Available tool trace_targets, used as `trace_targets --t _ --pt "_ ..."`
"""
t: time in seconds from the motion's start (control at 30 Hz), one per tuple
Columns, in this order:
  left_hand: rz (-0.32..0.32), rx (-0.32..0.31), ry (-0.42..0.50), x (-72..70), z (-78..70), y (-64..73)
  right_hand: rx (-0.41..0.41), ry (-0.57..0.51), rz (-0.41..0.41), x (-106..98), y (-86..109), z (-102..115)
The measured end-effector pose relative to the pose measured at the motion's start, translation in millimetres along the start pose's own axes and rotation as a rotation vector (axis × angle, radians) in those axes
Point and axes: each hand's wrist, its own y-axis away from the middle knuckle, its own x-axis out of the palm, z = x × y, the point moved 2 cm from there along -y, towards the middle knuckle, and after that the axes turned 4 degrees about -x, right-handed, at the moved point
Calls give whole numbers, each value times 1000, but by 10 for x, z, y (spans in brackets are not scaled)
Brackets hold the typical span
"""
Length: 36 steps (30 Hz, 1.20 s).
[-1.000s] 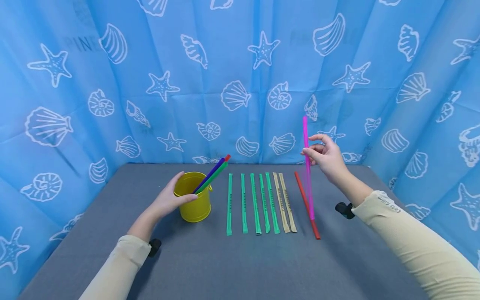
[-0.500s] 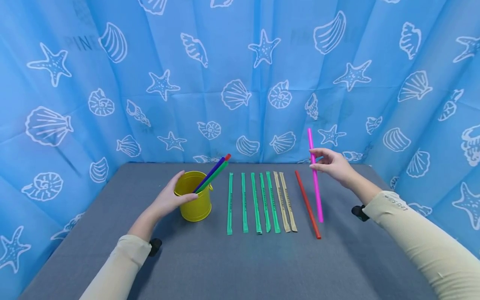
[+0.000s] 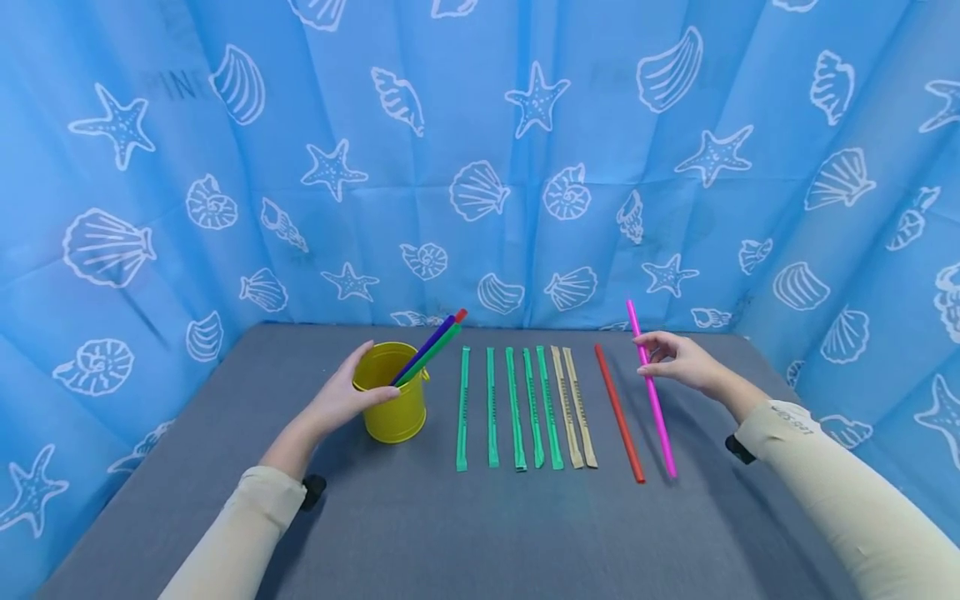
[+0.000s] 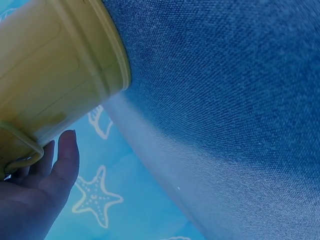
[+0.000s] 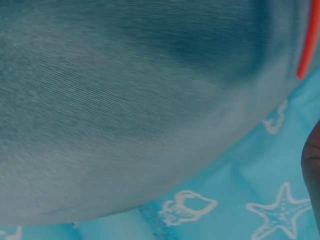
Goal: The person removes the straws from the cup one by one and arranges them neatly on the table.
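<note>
My left hand (image 3: 341, 404) grips the yellow bucket (image 3: 396, 418) at its left side, thumb across the front near the rim. In the left wrist view, fingers (image 4: 65, 160) show beside the bucket wall (image 4: 55, 65). A blue-purple straw (image 3: 425, 347), a green straw (image 3: 431, 353) and a red straw (image 3: 461, 315) lean out of the bucket to the right. My right hand (image 3: 682, 365) pinches a magenta straw (image 3: 659, 417) in its upper part. That straw tilts over the table; whether its lower end touches cannot be told. A red straw (image 3: 621, 417) lies just left of it.
Several green paper-wrapped straws (image 3: 462, 408) lie in a row between bucket and red straw, with two beige wrapped straws (image 3: 580, 408) at the row's right end. All lie on a grey cloth-covered table (image 3: 480, 533). A blue shell-print curtain (image 3: 480, 250) hangs behind.
My right hand has moved right and lowered the magenta straw from nearly upright over the red straw to a tilt at its right. My left hand stays on the bucket.
</note>
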Motion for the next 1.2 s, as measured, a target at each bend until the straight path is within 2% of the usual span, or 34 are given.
trace_targets --t 0.3,0.6,0.9,1.0,1.2 --pt "9 3 4 26 22 -10 57 23 50 98 -23 -308" --pt "6 2 6 18 9 -15 101 33 115 199 -79 -493" --pt "2 -2 19 11 3 15 86 20 180 265 -153 -558" --pt "3 -6 12 8 2 14 104 16 205 251 -150 -540" --pt "-3 -4 6 -3 2 6 133 82 331 146 -83 -461"
